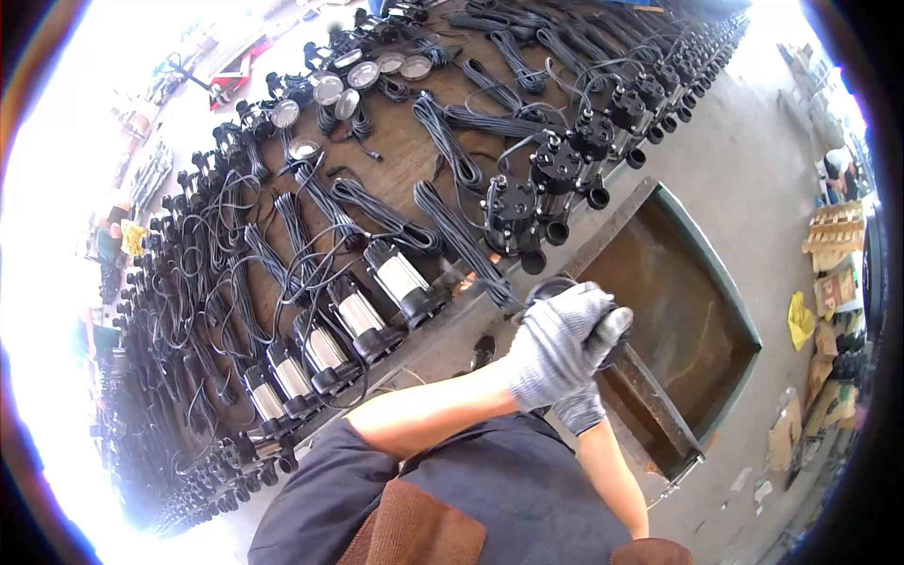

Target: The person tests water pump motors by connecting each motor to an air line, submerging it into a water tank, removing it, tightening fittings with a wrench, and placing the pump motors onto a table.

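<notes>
My left hand [563, 341], in a grey knit glove, is closed with its fingers curled round a black submersible pump [551, 287], most of which the glove hides. A bundled black cable [461, 235] runs from the table toward the pump. My right hand [579, 410], gloved the same way, is below and behind the left one; its fingers are hidden. Both hands are at the near left rim of a rusty metal tank [739, 282] with brownish water in it. Just beyond them, several upright black pumps [510, 212] line the table edge.
A long brown table [405, 169] carries coiled cables, round metal strainers [328, 89] and lying pumps with silver bodies [400, 281]. A metal bar [659, 395] crosses the tank. Cardboard [783, 438] and a yellow bag [801, 320] lie on the floor at the right.
</notes>
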`<control>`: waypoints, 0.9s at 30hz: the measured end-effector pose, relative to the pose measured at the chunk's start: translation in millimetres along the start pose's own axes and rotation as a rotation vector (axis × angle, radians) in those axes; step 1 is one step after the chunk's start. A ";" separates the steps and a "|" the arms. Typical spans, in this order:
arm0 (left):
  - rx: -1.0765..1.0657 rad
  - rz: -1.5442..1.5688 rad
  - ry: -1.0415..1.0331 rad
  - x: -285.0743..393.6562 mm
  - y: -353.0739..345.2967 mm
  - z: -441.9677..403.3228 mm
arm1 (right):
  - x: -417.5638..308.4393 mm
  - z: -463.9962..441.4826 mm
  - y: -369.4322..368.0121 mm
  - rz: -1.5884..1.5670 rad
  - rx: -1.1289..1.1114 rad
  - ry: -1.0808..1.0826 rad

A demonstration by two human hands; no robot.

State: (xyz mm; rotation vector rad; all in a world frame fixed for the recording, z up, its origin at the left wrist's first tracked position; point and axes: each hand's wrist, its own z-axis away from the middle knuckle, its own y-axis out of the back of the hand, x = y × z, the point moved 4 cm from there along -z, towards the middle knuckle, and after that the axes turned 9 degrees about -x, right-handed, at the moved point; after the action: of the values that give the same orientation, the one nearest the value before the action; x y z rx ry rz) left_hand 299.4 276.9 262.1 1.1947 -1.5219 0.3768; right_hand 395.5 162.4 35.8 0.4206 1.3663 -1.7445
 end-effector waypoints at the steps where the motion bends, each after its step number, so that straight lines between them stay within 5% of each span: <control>1: -0.043 -0.058 0.024 0.2 -10.2 -3.5 | -5.1 11.1 12.0 -0.281 -0.015 0.086; 2: -0.033 -0.026 0.044 -1.4 -14.6 -5.0 | -10.2 22.2 24.1 -0.563 -0.042 0.167; 4: -0.001 0.034 0.031 -11.9 -25.3 -5.0 | -19.5 65.2 67.0 -0.140 0.322 0.127; 7: -0.249 0.232 0.321 -46.8 -34.1 -2.6 | -36.6 115.2 95.7 0.043 0.586 0.008; 11: -0.657 0.317 0.483 -67.1 -19.9 -28.2 | -63.1 162.4 91.6 0.021 0.606 0.047; 13: -0.858 -0.244 0.360 -78.4 9.3 -40.4 | -63.8 191.4 101.0 0.108 0.681 -0.034; 15: -0.963 -0.197 0.433 -114.5 21.8 -22.1 | -65.1 216.9 109.2 0.113 0.742 -0.097; 17: -0.895 0.413 0.975 -147.5 25.5 19.4 | -62.8 235.8 124.3 0.176 0.781 -0.168; 19: -0.950 0.419 1.061 -172.4 24.9 36.0 | -72.4 240.3 117.2 0.235 0.812 -0.237; 23: -0.750 -0.822 0.108 -217.3 18.4 15.4 | -68.6 236.5 128.8 0.387 0.803 -0.314; 27: -0.993 -1.062 -0.150 -242.5 10.1 24.0 | -72.6 217.2 129.8 0.499 0.864 -0.373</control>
State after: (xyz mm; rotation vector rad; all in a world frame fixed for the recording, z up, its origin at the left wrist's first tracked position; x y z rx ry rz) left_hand 248.6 378.1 46.1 1.0097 -0.7752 -1.0708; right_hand 589.8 -9.3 81.2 0.7708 0.1586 -1.7782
